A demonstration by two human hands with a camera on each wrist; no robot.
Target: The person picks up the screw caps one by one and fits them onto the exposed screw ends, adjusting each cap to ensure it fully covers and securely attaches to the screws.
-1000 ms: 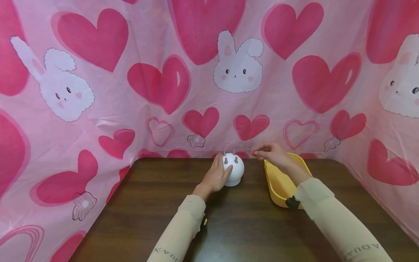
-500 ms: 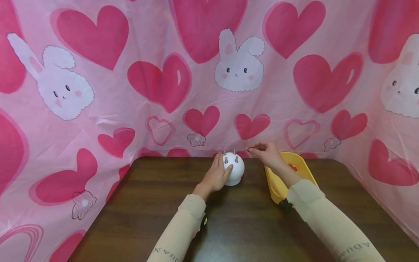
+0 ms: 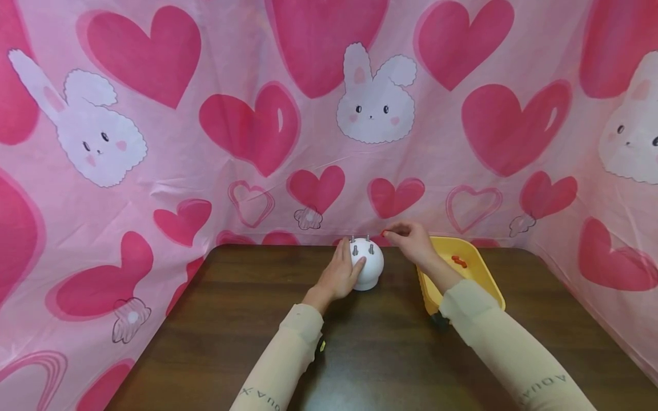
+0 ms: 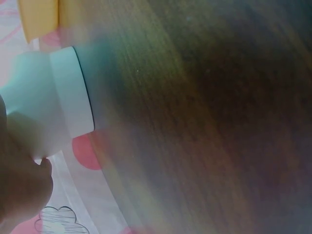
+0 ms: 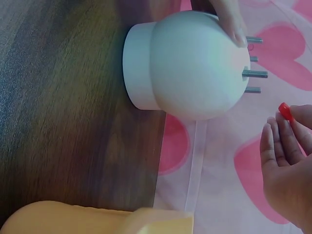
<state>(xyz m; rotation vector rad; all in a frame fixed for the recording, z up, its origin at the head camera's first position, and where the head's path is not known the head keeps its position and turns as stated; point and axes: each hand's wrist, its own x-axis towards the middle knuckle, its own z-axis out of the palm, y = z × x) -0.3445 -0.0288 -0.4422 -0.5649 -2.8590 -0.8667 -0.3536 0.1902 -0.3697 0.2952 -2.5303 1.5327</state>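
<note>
Right fingers (image 5: 301, 137) pinch a red piece (image 5: 285, 111) clear of stud tips (image 5: 263, 74).

Right hand (image 5: 291, 168) pinching red piece (image 5: 285, 111), white ball (image 5: 195, 68), bolts (image 5: 256, 74)

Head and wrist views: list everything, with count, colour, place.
backdrop: 1, pink with hearts and rabbits, rearmost
table: 1, dark brown, in front of backdrop
ball-shaped base: 1, white, on table
threaded studs: 4, silver, atop base
held piece: 1, red, near studs
tray: 1, yellow, right of base
tray pieces: count unclear, red, in tray
sleeves: 2, cream, on both arms
wrist items: 2, dark, near cuffs
left hand: 1, bare, gripping base
right hand: 1, bare, pinching held piece
</note>
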